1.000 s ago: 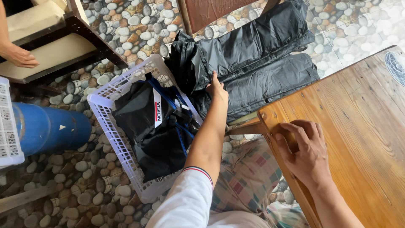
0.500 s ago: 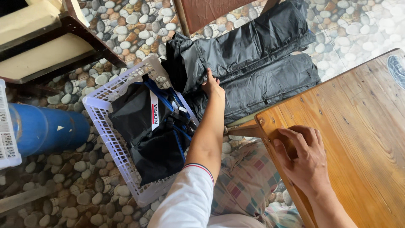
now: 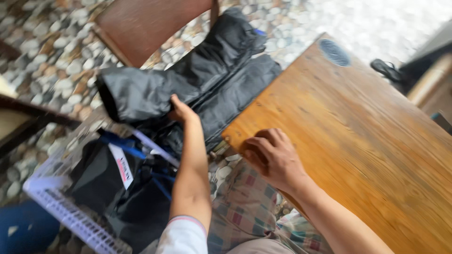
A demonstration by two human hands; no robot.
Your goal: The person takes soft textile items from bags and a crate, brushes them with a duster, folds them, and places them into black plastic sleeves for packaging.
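Note:
My left hand (image 3: pixel 181 110) grips a long dark grey garment (image 3: pixel 197 80) that stretches from above the basket up toward a brown chair. My right hand (image 3: pixel 273 157) rests curled on the near corner of the wooden table (image 3: pixel 367 141), holding nothing that I can see. Below my left arm stands a white plastic laundry basket (image 3: pixel 70 216) filled with black and blue clothes (image 3: pixel 117 183), one showing a white label. The frame is blurred by motion.
A brown wooden chair (image 3: pixel 146 23) stands at the top over the pebble floor (image 3: pixel 52 56). A blue barrel (image 3: pixel 19 228) sits at the lower left. A dark sandal (image 3: pixel 388 70) lies past the table's far edge. Checked cloth (image 3: pixel 245 211) covers my lap.
The view has swung right and closer. My left hand has closed on the dark garment and lifted its end above the basket. My right hand stays on the table corner.

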